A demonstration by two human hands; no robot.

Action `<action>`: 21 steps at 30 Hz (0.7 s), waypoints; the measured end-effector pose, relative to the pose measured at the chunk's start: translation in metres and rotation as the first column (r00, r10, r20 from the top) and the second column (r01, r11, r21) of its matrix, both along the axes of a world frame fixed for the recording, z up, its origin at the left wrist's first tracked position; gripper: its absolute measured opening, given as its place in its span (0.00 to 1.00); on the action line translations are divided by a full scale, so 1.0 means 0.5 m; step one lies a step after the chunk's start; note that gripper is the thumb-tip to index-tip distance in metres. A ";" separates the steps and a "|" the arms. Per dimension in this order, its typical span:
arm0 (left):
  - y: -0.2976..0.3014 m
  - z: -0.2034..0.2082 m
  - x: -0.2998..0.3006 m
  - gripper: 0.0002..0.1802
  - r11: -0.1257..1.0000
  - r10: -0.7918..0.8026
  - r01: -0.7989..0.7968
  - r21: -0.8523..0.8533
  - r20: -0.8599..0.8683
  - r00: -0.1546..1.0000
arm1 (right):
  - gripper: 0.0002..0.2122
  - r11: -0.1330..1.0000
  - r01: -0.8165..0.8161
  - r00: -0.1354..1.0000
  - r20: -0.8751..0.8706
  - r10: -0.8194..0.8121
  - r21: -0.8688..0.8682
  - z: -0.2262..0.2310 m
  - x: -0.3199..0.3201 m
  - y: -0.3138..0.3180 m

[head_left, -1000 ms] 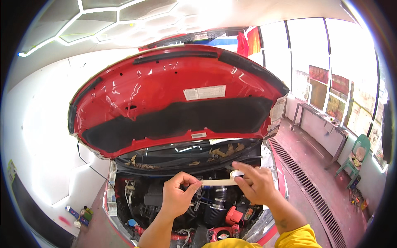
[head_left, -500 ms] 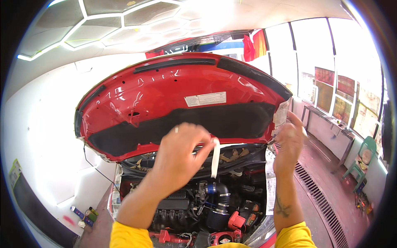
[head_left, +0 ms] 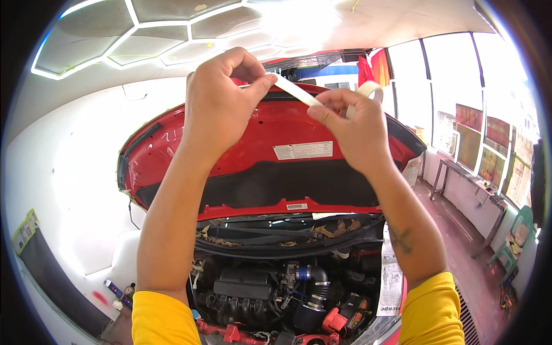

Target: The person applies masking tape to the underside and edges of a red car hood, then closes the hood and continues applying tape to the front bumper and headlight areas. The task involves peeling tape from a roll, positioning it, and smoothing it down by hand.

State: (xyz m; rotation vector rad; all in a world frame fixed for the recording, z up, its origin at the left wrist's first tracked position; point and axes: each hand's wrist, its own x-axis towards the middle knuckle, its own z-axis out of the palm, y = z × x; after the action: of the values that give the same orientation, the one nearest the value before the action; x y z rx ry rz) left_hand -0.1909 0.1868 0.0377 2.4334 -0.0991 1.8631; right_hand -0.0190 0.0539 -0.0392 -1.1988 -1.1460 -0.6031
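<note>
A strip of white masking tape [head_left: 296, 90] stretches taut between my raised hands. Its left end is pinched between the thumb and finger of my left hand [head_left: 221, 95]. My right hand [head_left: 357, 123] grips the tape's other end, with the thumb pressed on it. The tape roll [head_left: 371, 91] sits around or behind the fingers of this hand, partly hidden. Both hands are in front of the raised red car hood [head_left: 241, 138], near its upper edge. A dark insulation pad [head_left: 276, 183] and a white label [head_left: 303, 150] show on its underside.
Below lies the open engine bay [head_left: 244, 284], with dry leaves [head_left: 333, 230] along the cowl. Newspaper [head_left: 391, 276] covers the right fender. At right stand a narrow bench [head_left: 466, 178] and a green chair [head_left: 513, 238]; cans [head_left: 118, 293] stand at lower left.
Both hands have risen, and my right hand has come inward from the hood's right side. The tape strip, earlier hanging from my left hand, is now held between both hands.
</note>
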 end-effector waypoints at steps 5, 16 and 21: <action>0.066 -0.010 0.042 0.09 0.997 -0.075 0.075 -0.007 0.070 0.995 | 0.10 0.977 0.215 0.968 0.134 -0.213 0.002 0.064 0.045 -0.002; 0.132 -0.058 0.158 0.12 0.980 0.195 -0.200 -0.008 0.279 0.940 | 0.10 0.798 0.567 0.766 0.226 -0.601 0.202 0.034 0.099 0.077; 0.141 -0.059 0.169 0.12 0.977 0.198 -0.212 0.006 0.324 0.925 | 0.08 0.746 0.623 0.712 0.224 -0.665 0.235 0.032 0.103 0.091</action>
State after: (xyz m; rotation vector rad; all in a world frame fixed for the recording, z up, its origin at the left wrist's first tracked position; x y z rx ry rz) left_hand -0.1062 0.2575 0.0080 2.2141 0.1057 2.3603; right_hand 0.0326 0.0994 -0.0232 -1.4166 -0.8751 -1.4271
